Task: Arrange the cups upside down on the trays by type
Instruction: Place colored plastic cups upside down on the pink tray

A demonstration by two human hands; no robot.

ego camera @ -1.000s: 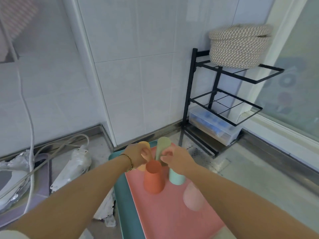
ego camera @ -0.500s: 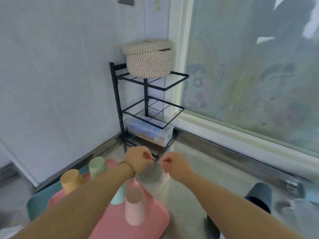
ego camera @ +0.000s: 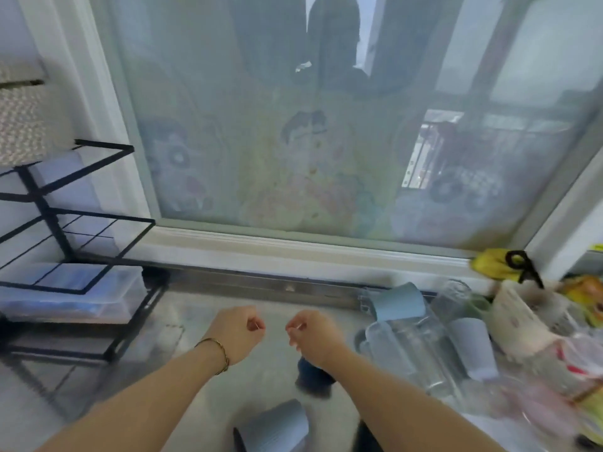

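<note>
**Between cups, hands empty**

We are holding our left hand (ego camera: 239,332) and right hand (ego camera: 313,336) loosely curled over the surface (ego camera: 267,308), gripping nothing. No tray is showing here. We judge we are fetching another cup. Blue cups (ego camera: 396,301) and clear glasses (ego camera: 404,350) are lying jumbled to our right, one grey-blue cup (ego camera: 277,425) on its side near us. Next we are needing to choose one type and grip it.
</note>
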